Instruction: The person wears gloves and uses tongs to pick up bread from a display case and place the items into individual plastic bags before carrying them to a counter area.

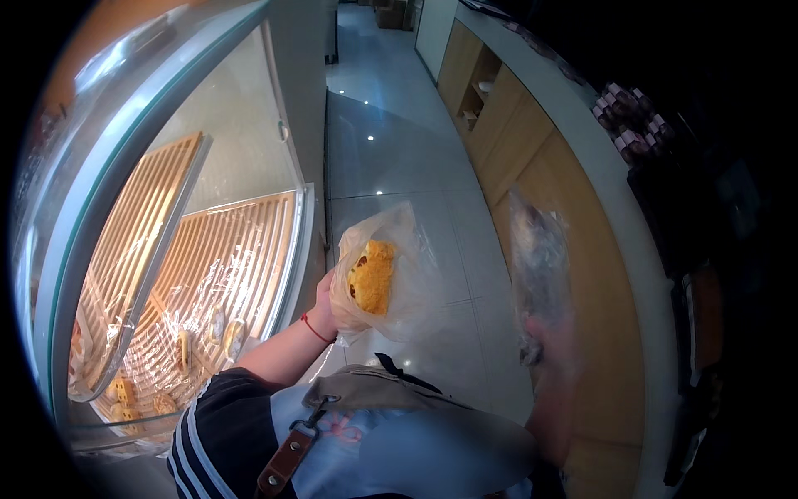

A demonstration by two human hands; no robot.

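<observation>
A thin translucent plastic bag (405, 293) rests in my left hand (325, 305), which grips it from the side. Inside the bag, or lying on its film, is a golden-yellow bread roll (376, 277) with darker filling at one edge. My right hand (548, 340), blurred by motion, holds a clear plastic bag or wrapper (537, 262) upright beside the wooden cabinet. What that wrapper contains is too blurred to tell. Both hands are in front of my apron (374, 390), apart from each other.
A lit glass display case (103, 193) stands on the left, its slatted wooden trays (230, 249) holding several pastries under plastic film. Wooden cabinets (523, 150) line the right under a pale counter (614, 249) bearing small packaged items (633, 121). Between them runs a tiled floor (399, 156).
</observation>
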